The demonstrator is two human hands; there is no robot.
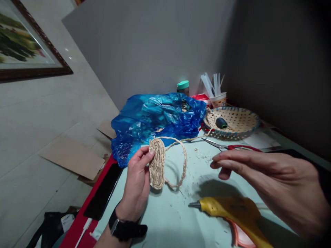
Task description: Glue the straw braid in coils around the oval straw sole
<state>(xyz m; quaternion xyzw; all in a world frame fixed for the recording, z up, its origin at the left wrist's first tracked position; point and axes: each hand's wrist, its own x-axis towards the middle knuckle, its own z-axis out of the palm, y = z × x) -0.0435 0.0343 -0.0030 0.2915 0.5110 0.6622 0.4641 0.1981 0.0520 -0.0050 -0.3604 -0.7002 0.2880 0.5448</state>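
Note:
My left hand point(137, 179) is closed on an oval coil of braided straw cord point(157, 165), thumb on its front face, holding it upright above the table. From the coil a loose length of the braid point(184, 162) loops to the right, and a strand runs back toward a woven basket point(240, 119). My right hand point(269, 179) hovers over the right side with fingers stretched out and nothing visible in it. Below it lies a yellow hot glue gun point(230, 206), its nozzle facing left. Scissors with red handles point(219, 146) rest just beyond my right hand.
A crumpled blue plastic bag point(155, 113) covers the table's back left. Behind the basket, which holds a dark thread spool point(221, 123), stands a paper cup point(219, 100) of white sticks. A black phone point(102, 193) lies at the left edge; cardboard point(73, 155) is beyond it.

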